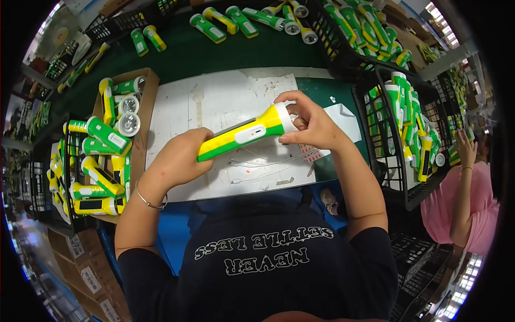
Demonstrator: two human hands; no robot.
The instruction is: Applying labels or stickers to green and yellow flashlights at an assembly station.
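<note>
While the white board [174, 115] spans the middle of the head view, one green-and-yellow flashlight [244, 135] is held aslant above it. Left hand [185, 155]: wrapped round the tail end, fingers mostly hidden underneath. Right hand [314, 124]: thumb and fingers grasping the white head; lens out of sight. On the board, below the flashlight: thin white cables [257, 170], right ends hard to trace. Left of the board: cardboard box [147, 99] of overlapping flashlights, many partly covered. Right of the board: black crate [403, 182], similarly filled. Farther right: co-worker in pink [466, 204], partly lost in shadow.
</note>
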